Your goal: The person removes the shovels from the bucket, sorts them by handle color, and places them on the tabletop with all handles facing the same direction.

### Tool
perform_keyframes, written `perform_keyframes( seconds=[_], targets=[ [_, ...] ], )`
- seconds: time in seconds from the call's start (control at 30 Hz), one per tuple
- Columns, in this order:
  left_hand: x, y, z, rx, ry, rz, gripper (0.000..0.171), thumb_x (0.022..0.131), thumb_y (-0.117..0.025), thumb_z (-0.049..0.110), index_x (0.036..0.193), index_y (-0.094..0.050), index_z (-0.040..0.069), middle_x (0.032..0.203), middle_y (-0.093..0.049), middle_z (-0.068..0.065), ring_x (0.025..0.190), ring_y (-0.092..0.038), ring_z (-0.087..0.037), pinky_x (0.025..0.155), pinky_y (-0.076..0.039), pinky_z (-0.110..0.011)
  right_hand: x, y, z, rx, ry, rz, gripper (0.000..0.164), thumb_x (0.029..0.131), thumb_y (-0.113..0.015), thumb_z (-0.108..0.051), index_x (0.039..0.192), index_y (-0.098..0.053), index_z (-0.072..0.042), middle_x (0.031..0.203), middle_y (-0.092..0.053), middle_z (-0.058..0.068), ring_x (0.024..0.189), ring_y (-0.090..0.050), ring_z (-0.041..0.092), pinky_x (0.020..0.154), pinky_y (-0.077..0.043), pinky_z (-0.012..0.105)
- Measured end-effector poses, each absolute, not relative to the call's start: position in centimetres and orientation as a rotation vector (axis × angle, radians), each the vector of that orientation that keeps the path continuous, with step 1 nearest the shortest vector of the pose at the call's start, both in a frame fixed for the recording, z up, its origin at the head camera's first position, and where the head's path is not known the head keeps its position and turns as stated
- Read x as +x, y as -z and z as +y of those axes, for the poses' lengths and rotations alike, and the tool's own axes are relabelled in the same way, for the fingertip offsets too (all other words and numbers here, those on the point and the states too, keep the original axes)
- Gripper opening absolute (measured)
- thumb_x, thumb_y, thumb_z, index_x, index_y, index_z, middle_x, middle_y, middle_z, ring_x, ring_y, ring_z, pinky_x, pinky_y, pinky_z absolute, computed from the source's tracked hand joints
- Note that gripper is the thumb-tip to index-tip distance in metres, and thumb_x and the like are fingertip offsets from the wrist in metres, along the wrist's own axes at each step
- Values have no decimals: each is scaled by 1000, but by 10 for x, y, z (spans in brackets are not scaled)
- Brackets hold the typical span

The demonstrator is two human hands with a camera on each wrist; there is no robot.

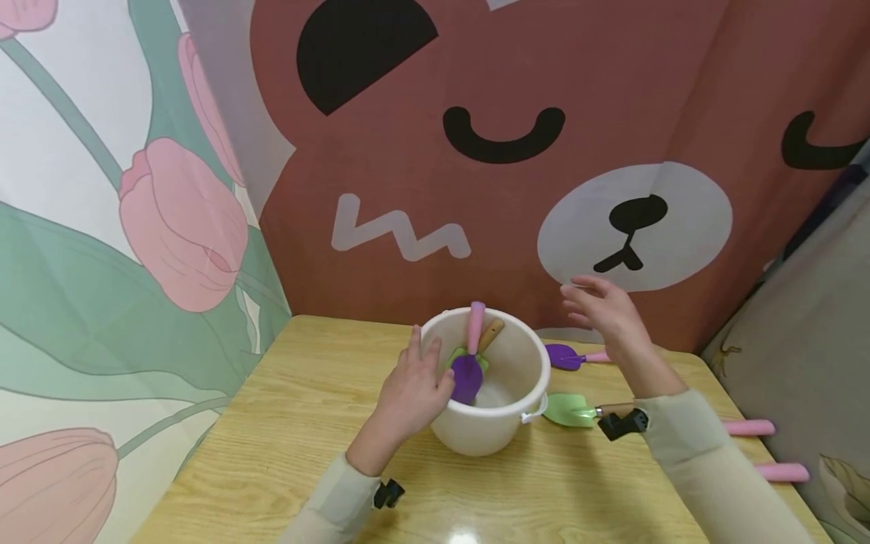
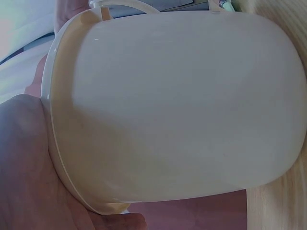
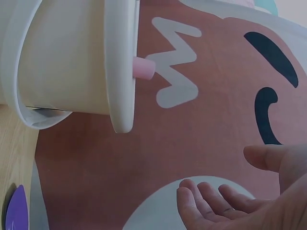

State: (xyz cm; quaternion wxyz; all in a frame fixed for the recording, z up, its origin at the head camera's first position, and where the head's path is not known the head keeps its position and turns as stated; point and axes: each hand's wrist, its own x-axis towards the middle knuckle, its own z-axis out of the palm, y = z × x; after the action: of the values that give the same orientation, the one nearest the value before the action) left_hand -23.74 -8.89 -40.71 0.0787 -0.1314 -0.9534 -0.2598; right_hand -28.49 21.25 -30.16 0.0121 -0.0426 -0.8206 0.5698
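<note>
A white bucket (image 1: 476, 437) stands upright on the wooden table. My left hand (image 1: 413, 389) holds the bucket's near left rim; in the left wrist view a fingertip shows outside, just below the lip. Inside the bucket lean a purple toy shovel (image 1: 467, 379) with a pink handle and, behind it, a green shovel (image 1: 484, 361) with a wooden handle. My right hand (image 1: 608, 313) is raised in the air to the right of the bucket, fingers loosely bent with nothing in them, as the right wrist view (image 3: 225, 203) also shows.
Right of the bucket lie a purple shovel (image 1: 564, 357) and a green shovel (image 1: 569, 410). Two pink handles (image 1: 751, 428) stick out past the right sleeve near the table's right edge. A bear-patterned curtain (image 1: 503, 204) hangs behind the table (image 1: 326, 423).
</note>
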Motion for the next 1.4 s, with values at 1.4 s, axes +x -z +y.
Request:
perform_keyframes(
  seconds=[1.4],
  targets=[
    [-240, 406, -84, -412, 739, -2839, 68, 100, -45, 46, 156, -39, 9, 166, -14, -25, 137, -44, -40, 92, -51, -53, -325, 310, 160, -36, -1518, -2902, 62, 99, -63, -35, 153, -44, -9, 139, -57, 20, 124, -56, 35, 99, -50, 47]
  ],
)
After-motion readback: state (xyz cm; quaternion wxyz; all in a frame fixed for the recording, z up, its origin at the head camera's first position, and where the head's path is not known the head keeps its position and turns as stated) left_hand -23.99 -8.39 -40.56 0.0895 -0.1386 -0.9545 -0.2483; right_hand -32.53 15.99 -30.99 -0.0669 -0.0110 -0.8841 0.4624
